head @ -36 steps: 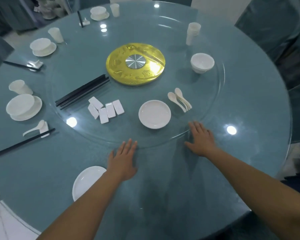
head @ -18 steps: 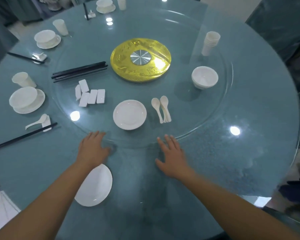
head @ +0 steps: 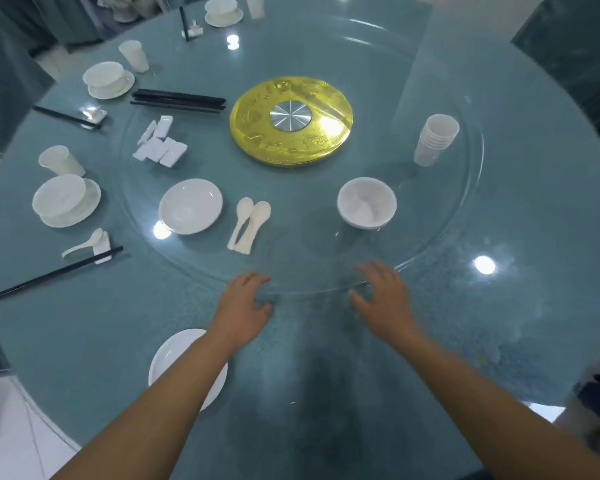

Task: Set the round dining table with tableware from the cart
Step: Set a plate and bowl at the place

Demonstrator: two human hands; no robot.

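Both hands lie at the near edge of the glass turntable on the round table; the left hand and the right hand are empty, with fingers loosely curled and holding nothing. On the turntable stand a plate, some spoons just beside it, a bowl, a stack of cups, a bundle of chopsticks and white chopstick rests; a gold disc is in the middle. A second plate lies on the table near the front edge, partly hidden under the left forearm. On the left side, place settings with bowls on saucers, cups and chopsticks are already laid; nothing stands between the hands and the spoons.
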